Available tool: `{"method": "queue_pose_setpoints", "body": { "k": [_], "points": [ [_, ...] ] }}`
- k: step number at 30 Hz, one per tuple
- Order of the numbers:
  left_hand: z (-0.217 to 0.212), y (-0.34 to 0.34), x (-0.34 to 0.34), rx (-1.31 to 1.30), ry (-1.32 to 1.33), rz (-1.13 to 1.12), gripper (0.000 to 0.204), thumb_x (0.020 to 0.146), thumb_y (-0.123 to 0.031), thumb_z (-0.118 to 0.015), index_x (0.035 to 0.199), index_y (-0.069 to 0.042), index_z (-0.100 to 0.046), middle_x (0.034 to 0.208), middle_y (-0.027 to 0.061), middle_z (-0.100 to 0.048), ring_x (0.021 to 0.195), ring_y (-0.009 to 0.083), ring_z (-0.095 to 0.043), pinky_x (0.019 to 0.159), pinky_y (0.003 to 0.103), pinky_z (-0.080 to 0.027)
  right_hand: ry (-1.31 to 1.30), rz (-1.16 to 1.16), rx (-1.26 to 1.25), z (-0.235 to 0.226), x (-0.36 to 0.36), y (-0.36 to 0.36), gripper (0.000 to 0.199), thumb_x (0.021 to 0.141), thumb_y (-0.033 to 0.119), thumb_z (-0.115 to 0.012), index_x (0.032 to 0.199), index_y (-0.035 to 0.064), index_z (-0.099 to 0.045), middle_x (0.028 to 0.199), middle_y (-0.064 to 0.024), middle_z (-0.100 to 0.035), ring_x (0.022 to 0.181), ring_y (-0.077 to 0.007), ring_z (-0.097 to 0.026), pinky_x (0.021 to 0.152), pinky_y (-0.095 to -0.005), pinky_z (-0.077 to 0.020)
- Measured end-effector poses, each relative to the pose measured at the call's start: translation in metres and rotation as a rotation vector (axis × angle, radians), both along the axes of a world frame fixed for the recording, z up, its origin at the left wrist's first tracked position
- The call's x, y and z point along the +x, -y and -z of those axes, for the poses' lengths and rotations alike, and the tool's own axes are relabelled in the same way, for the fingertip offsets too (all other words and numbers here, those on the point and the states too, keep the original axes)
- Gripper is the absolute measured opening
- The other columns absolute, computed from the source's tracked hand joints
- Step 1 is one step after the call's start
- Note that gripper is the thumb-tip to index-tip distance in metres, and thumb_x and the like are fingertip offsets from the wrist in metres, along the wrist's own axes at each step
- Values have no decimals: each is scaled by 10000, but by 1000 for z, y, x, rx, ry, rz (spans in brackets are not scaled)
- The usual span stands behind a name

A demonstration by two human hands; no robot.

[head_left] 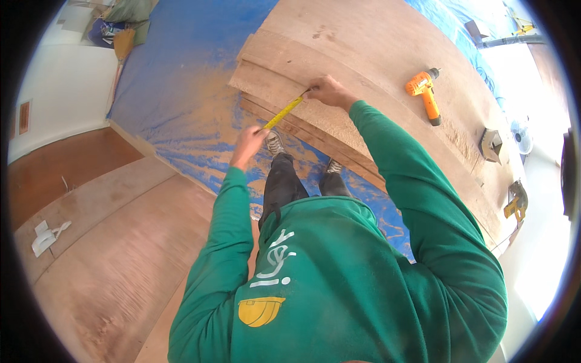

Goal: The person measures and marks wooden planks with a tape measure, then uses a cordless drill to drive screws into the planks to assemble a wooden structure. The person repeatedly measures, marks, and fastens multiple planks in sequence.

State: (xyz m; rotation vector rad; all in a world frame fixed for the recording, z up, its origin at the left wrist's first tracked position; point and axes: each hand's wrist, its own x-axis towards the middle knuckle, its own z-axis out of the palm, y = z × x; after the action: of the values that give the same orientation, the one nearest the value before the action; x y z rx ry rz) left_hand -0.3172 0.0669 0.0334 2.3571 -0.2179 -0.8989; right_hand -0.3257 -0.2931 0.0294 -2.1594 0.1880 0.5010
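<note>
A yellow tape measure blade (283, 114) stretches between my two hands, over the near left edge of the stacked wood sheets (363, 45). My left hand (247, 146) closes on its lower end, out past the sheets and above the blue floor covering. At the upper end, just over the top sheet's surface, my right hand (330, 92) pinches the tape. Whichever hand has the tape's case, my fingers hide it. An orange cordless drill (427, 100) lies on the sheets to the right of my right hand.
A blue tarp (187, 60) strewn with sawdust covers the floor. A broom (124, 43) leans at the far left. On the right are a small angular object (491, 146), a yellow-and-grey tool (516, 202) and a fan (521, 134). A white item (45, 239) lies on wood panels at left.
</note>
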Motion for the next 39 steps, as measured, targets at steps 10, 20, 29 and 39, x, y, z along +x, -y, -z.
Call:
{"method": "queue_pose_setpoints", "body": {
  "k": [10, 20, 29, 39],
  "points": [
    [13, -67, 26, 80, -29, -253, 454, 1082, -454, -664, 917, -34, -719, 686, 80, -634, 554, 233, -628, 513, 440, -483, 94, 39, 12, 7, 0, -2, 278, 950, 268, -807, 1105, 49, -734, 1025, -128, -746, 993, -290, -717, 890, -442, -568],
    [13, -34, 64, 117, -146, -271, 418, 1066, -430, -652, 959, -38, -751, 682, 95, -662, 521, 259, -638, 489, 449, -517, 74, 140, -202, -3, -2, -21, 202, 1033, 235, -668, 1156, 77, -697, 1173, -182, -780, 1140, -438, -726, 1039, -562, -506],
    [21, -37, 69, 132, -112, -174, 451, 1082, -441, -615, 946, -32, -750, 663, 151, -672, 513, 311, -651, 550, 481, -535, -53, 86, -388, -23, 24, -23, 467, 1081, 352, -686, 1310, -35, -563, 1241, -318, -756, 1251, -530, -697, 1068, -603, -546],
    [21, -38, 71, 147, -33, -107, 527, 1099, -464, -584, 854, -19, -721, 635, 168, -661, 566, 350, -677, 628, 523, -540, -62, -45, -799, -42, 54, 2, 1568, 674, 723, -988, 1758, -55, -165, 1726, -390, -330, 1666, -542, -238, 1232, -845, -259]
  ]
}}
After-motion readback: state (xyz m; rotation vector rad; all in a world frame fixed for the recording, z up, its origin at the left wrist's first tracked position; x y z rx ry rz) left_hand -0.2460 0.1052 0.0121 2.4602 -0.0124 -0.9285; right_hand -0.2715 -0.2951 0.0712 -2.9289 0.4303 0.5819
